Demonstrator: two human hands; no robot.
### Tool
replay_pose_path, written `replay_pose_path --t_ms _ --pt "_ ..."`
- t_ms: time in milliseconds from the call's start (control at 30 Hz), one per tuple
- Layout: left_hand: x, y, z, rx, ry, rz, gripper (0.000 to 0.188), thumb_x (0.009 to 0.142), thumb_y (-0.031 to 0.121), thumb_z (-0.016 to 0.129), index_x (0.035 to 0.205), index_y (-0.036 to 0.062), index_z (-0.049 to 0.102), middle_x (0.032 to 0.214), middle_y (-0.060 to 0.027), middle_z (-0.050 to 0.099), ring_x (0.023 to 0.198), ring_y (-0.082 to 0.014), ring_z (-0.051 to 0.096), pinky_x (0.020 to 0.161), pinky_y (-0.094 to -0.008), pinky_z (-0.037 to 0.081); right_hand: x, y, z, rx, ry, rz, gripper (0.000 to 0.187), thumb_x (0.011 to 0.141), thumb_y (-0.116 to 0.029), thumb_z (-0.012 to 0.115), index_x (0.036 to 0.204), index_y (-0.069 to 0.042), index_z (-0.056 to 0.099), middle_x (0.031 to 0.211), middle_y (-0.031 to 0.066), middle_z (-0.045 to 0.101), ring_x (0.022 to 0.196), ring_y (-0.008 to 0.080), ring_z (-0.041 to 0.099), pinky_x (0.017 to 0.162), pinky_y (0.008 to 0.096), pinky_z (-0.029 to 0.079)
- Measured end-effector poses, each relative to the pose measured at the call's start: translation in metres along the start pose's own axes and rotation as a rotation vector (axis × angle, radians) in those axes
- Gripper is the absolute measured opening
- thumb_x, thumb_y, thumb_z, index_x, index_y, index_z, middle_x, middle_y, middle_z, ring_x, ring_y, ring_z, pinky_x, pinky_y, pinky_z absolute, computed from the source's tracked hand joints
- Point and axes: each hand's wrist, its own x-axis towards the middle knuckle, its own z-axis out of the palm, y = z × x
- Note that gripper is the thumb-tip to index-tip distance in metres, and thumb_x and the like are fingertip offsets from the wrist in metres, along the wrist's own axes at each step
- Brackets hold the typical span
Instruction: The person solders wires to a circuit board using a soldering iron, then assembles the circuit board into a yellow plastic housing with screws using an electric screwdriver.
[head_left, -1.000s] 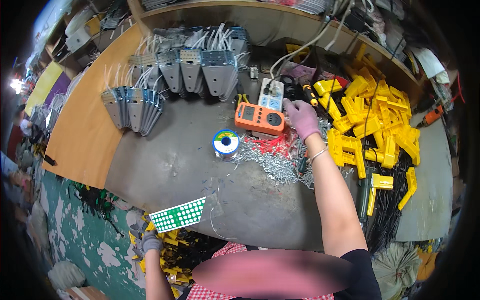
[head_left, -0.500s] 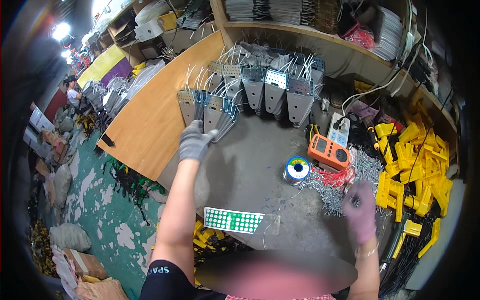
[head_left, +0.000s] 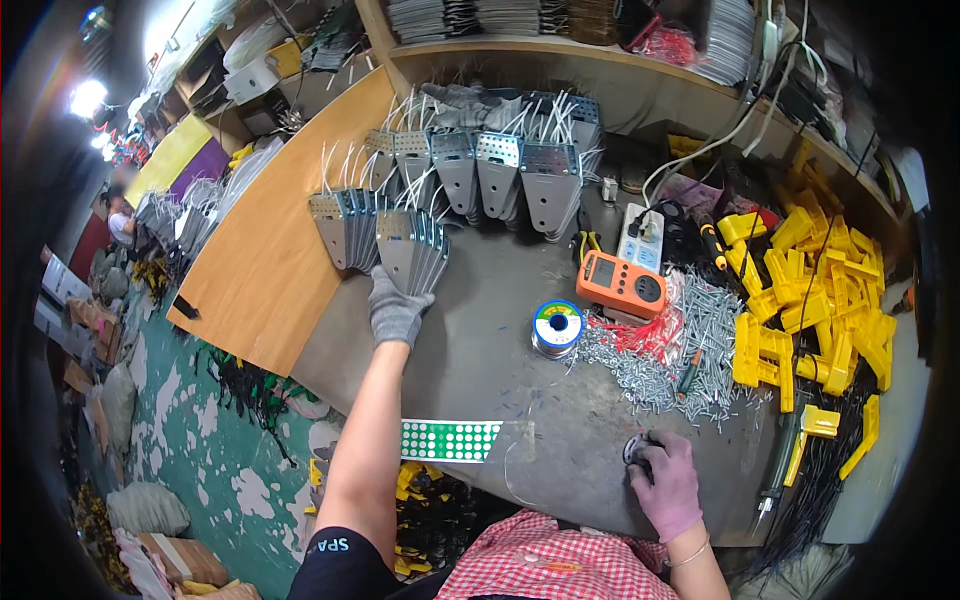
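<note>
My left hand (head_left: 398, 308), in a grey glove, closes round the narrow lower end of a stack of grey tapered panels (head_left: 405, 250). White wires and perforated metallic strips show at the stack's wide top. My right hand (head_left: 668, 485), in a pink glove with darkened fingertips, is low over the right front of the table. Its curled fingers pinch a small round dark thing with a pale rim (head_left: 633, 448), whose kind I cannot make out. Several similar panel stacks (head_left: 500, 170) stand behind my left hand, with a grey glove (head_left: 470, 105) on top.
A solder wire spool (head_left: 557, 328) stands mid-table beside an orange meter (head_left: 620, 284) and power strip (head_left: 641, 238). Loose screws (head_left: 660, 360) and yellow plastic parts (head_left: 815, 300) pile up at right. A green-and-white dotted strip (head_left: 450, 440) lies near the front edge. A wooden board (head_left: 290, 240) borders the left.
My right hand has come down and toward me from beside the screw pile. My left hand has closed round the front panel stack's lower end. The whole view has shifted.
</note>
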Motion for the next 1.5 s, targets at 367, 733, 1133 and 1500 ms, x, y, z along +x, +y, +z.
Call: replay_pose_path --t_ms 367,733,1133,1500 --pt "0.039 0.045 -0.025 0.052 0.333 0.552 0.116 0.061 0.017 0.091 0.157 0.0004 0.027 0.134 -0.0240 0.056 0.128 -0.0380 0.051 0.111 -0.0440 0.042 -0.004 -0.010 -0.023 -0.004 -0.121 0.086 0.030 0.077 -0.010 0.070 0.106 -0.006 0.065 0.117 0.0131 0.060 0.114 0.0353 0.057 0.095 0.0437 0.053" --pt "-0.275 0.201 0.009 -0.073 -0.980 0.827 0.044 0.071 0.024 0.080 0.111 0.0111 0.067 0.108 -0.0185 0.064 0.105 -0.0372 0.061 0.093 -0.0493 0.047 -0.034 0.029 -0.032 -0.104 0.073 0.269 0.036 0.075 -0.018 0.075 0.106 -0.006 0.063 0.112 0.0155 0.060 0.111 0.0378 0.055 0.092 0.0456 0.052" --pt "-0.313 0.188 0.065 0.030 -0.707 1.073 0.037 0.080 0.032 0.072 0.112 0.0113 0.070 0.093 -0.0076 0.067 0.091 -0.0295 0.062 0.092 -0.0500 0.040 -0.045 0.042 -0.041 1.129 0.033 0.502 0.060 0.086 -0.002 0.073 0.138 0.003 0.044 0.116 0.0116 0.060 0.098 0.0118 0.061 0.087 0.0263 0.053" --pt "-0.314 0.189 0.063 -0.173 -0.781 0.854 0.087 0.068 0.033 0.087 0.139 -0.0036 0.051 0.109 -0.0141 0.069 0.088 -0.0348 0.066 0.083 -0.0467 0.049 -0.038 0.031 -0.038 0.418 0.180 0.201 0.068 0.075 -0.015 0.080 0.135 -0.001 0.052 0.106 0.0142 0.066 0.090 0.0217 0.067 0.082 0.0336 0.056"
